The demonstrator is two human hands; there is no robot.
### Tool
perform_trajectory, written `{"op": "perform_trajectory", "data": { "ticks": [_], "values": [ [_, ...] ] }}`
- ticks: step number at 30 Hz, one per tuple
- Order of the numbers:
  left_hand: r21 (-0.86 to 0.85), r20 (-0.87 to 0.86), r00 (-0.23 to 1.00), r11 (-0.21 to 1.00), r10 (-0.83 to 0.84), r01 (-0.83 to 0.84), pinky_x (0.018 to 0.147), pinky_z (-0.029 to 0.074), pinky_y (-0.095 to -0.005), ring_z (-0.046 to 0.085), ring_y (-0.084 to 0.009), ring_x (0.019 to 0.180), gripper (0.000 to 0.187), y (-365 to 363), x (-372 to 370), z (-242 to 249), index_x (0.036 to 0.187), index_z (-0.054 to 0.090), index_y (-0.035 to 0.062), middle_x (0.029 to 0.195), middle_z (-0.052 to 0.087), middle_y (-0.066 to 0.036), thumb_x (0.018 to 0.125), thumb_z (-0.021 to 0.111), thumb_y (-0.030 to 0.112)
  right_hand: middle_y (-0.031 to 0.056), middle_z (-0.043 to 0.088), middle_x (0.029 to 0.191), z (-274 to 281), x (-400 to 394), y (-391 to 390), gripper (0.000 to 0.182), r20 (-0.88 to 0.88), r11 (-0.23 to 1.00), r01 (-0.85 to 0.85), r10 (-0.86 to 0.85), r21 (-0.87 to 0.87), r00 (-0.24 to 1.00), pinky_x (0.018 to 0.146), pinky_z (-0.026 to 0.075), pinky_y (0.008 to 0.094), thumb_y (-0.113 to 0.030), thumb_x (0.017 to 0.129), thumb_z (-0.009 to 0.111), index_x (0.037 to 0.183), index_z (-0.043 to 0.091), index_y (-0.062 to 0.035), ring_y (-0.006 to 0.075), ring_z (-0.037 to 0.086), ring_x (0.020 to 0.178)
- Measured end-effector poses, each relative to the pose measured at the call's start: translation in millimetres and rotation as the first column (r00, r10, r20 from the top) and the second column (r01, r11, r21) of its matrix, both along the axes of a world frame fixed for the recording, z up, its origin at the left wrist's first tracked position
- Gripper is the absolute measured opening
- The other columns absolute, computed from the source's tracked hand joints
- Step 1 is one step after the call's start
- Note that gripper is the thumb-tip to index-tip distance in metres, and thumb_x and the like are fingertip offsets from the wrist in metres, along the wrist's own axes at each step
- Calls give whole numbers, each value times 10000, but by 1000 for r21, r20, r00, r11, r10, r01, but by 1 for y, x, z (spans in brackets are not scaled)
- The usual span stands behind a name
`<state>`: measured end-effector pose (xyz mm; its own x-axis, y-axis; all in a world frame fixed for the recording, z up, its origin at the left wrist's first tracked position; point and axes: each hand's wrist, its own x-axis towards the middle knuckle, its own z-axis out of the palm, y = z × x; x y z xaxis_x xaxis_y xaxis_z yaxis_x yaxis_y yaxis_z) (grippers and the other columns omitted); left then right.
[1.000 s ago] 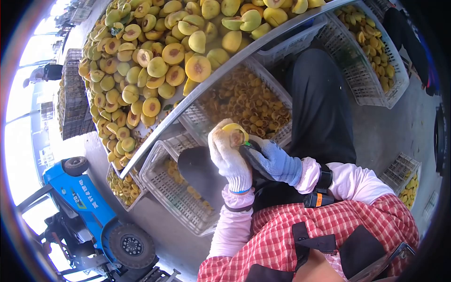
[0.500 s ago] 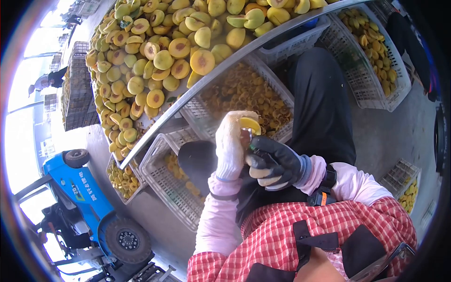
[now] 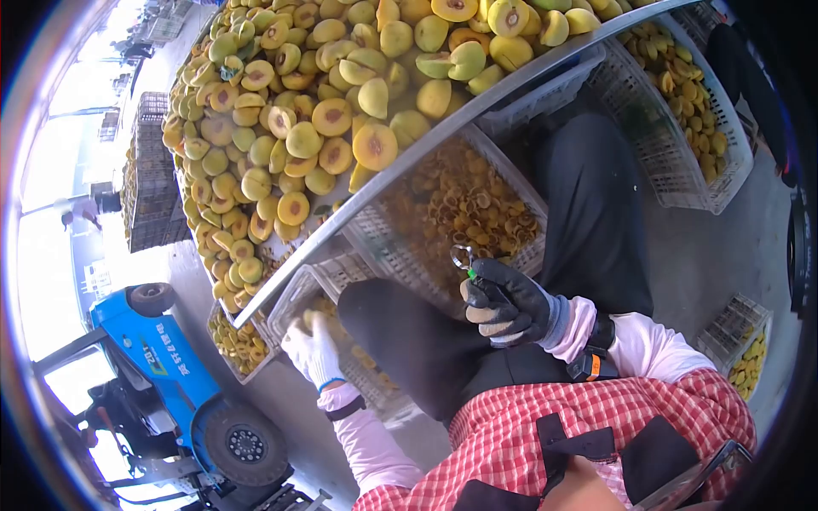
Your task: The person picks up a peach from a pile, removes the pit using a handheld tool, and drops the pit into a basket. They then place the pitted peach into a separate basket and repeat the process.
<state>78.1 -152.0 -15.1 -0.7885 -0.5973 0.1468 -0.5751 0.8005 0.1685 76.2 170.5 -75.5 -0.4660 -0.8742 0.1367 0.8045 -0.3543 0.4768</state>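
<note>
My left hand, in a white glove, reaches down over a white crate to the left of my knee, fingers spread, with no fruit visible in it. My right hand, in a dark glove, is held above my lap and grips a small pitting tool with a metal loop at its tip. Above both hands a tilted metal table carries a heap of halved yellow peaches.
A crate of scooped peach pieces stands under the table between my hands. More white crates of fruit sit at the top right, the far right and the lower left. A blue vehicle is parked at left; a person stands beyond.
My left hand held a peach half up against the tool; it has dropped down left to the crate and the half is gone from it. My right hand stayed in place with the tool.
</note>
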Motion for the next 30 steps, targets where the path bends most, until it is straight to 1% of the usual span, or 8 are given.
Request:
{"op": "perform_trajectory", "data": {
  "ticks": [5,9,13,18,22,25,27,30],
  "values": [
    [464,-320,919,809,-229,362,956,458,-408,574,-317,1110,431,110,-88,29,1199,614,14,1214,584,-193,845,713,241,-1,403,552,5,-9,-10,506,-38,923,-57,77,380,996,292,259,213,-511,1004,421,862,604,-60,72,323,373],
    [-22,-116,734,741,-669,671,880,490,-409,605,-326,1022,438,152,-184,4,1163,611,53,1136,617,-163,791,752,236,-15,418,546,7,-11,-6,495,-44,780,-51,100,624,994,290,256,200,-534,985,456,824,577,-82,53,314,354],
    [86,-272,601,603,-752,793,825,507,-385,626,-303,931,417,155,-203,7,1103,620,46,1069,641,-149,754,790,200,-5,491,613,19,-22,9,410,-151,561,105,37,821,988,339,301,210,-464,991,493,938,579,-66,67,401,402],
    [275,-447,662,612,-601,742,842,521,-319,647,-209,893,353,155,-130,18,1068,628,20,999,666,-105,763,792,88,-18,568,742,29,-44,9,243,-530,34,537,-128,843,839,460,376,203,-246,948,626,1074,560,-49,51,500,552],
    [806,-230,869,414,-438,423,799,546,-343,665,-200,863,291,182,-81,19,1099,649,51,1008,682,-88,823,738,76,-17,572,833,22,-48,-5,235,-600,141,616,-144,775,787,553,422,202,-177,925,653,1098,557,-51,44,508,651],
    [897,-422,906,-156,-18,414,920,484,-300,611,-194,1004,373,186,-54,5,1284,552,8,1185,615,-114,979,516,219,-18,570,870,39,-45,-4,239,-353,342,413,-224,844,908,626,436,198,-166,925,661,1106,554,-53,37,517,730],
    [888,-457,890,61,-5,456,932,447,-285,577,-180,1036,432,201,-41,-7,1317,523,0,1163,614,-109,1003,455,289,-34,568,895,34,-35,-8,218,-334,400,391,-206,829,920,679,437,211,-181,926,670,1067,558,-58,32,520,811],
    [946,-304,921,-32,245,321,838,450,-278,563,-144,929,424,194,-32,-17,1215,592,8,1056,626,-81,1026,422,347,14,604,804,15,-23,-28,212,-583,244,595,-127,766,802,630,452,310,-208,931,656,1016,553,-44,149,585,706]
  ]
}}
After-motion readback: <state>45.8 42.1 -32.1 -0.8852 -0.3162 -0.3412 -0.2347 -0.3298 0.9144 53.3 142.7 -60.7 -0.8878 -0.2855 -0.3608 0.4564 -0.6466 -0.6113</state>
